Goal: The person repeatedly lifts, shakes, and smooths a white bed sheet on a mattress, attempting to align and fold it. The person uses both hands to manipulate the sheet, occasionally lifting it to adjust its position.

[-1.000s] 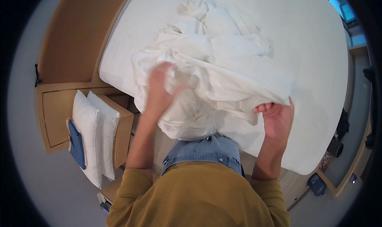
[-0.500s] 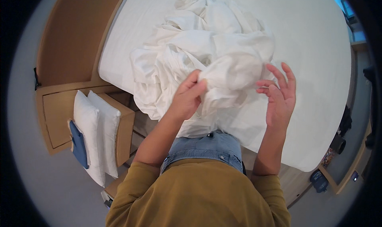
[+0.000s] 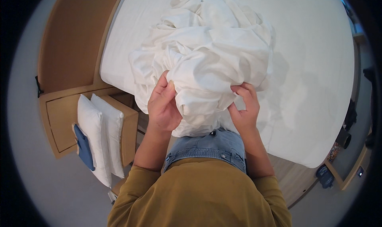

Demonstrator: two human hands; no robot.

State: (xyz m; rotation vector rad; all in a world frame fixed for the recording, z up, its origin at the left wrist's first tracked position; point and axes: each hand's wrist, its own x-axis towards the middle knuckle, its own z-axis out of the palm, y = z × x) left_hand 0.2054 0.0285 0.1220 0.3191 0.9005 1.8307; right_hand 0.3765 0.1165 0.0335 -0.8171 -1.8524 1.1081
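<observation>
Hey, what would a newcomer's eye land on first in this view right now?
Probably the big rumpled heap of white cloth at upper centre, on the white bed, its near part held between the left hand and right hand. Next, perhaps, the mustard shirt at bottom centre, then two white pillows at left, a blue item beside them.

White bed [image 3: 314, 87], far side cut off by the upper edge, middle hidden beneath crumpled white cloth [image 3: 215, 64]; rear pillow [image 3: 114, 133], partly covered by front pillow [image 3: 93, 121]; mustard shirt [image 3: 203, 195], cropped below; dark object [image 3: 350, 115] at right, indistinct.
</observation>
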